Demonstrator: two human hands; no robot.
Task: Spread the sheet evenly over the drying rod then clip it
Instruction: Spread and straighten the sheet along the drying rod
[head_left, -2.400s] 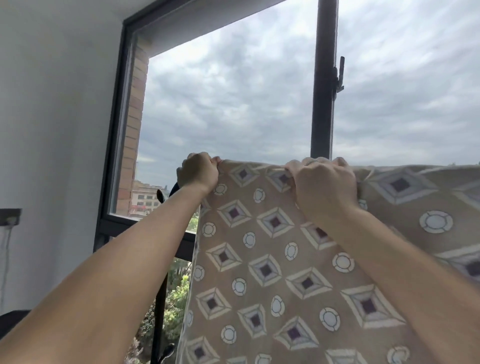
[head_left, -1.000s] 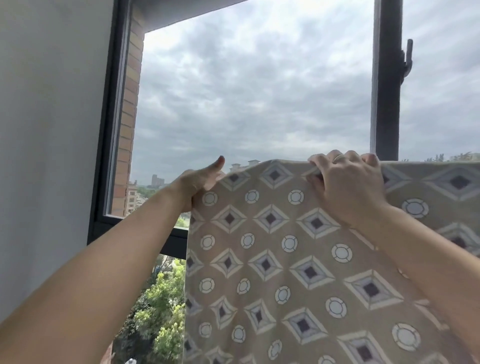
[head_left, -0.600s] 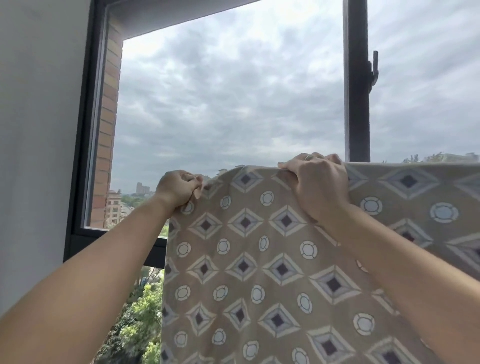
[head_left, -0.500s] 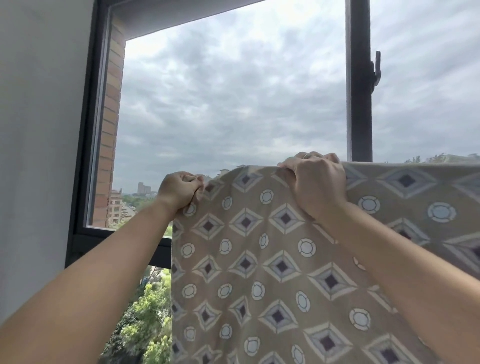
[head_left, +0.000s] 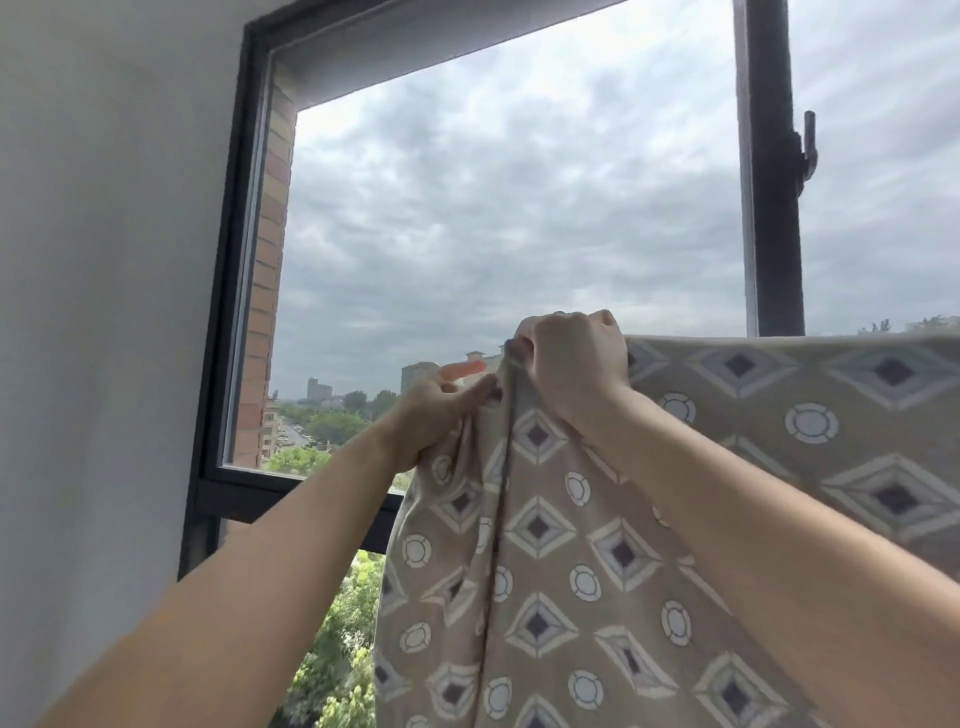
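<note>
A beige sheet printed with diamonds and circles hangs in front of the window, its top edge running level to the right. The drying rod lies hidden under that edge. My right hand is closed over the sheet's top at its left end. Just left of it and a little lower, my left hand pinches the sheet's left border, which is bunched into a vertical fold between the two hands. No clip is visible.
A black-framed window fills the view, with a vertical mullion and latch handle at the upper right. A white wall stands to the left. Trees and distant buildings lie far below outside.
My left hand has come right, close to my right hand, and the sheet's left part has gone from flat to bunched in a fold. The view has shifted left.
</note>
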